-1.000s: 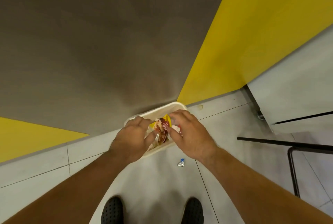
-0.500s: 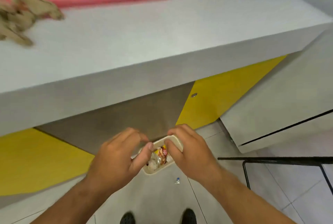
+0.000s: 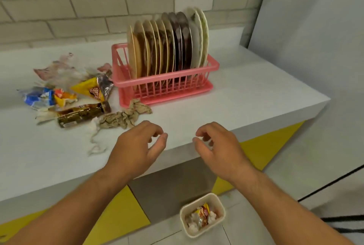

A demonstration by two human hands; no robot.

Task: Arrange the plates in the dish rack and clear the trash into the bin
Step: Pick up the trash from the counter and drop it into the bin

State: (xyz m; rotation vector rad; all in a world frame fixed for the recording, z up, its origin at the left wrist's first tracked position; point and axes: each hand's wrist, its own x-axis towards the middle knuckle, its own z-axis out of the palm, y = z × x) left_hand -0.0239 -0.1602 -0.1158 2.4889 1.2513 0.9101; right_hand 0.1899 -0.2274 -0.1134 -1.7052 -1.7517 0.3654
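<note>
Our left hand (image 3: 136, 146), right hand (image 3: 220, 146), both loosely curled and empty, white bench (image 3: 246, 98), pink plastic dish rack (image 3: 177, 97) of upright plates (image 3: 167, 43)

My left grip (image 3: 136, 146) and my right grip (image 3: 218, 146) are bare hands, with uncovered skin from knuckles to fingertips. The left forearm (image 3: 78, 205) and right forearm (image 3: 285, 205) are bare as well, rounded, widening toward the bottom edge of view — where they are cut off. Blur softens the nails and any finer marks beyond telling.
</note>
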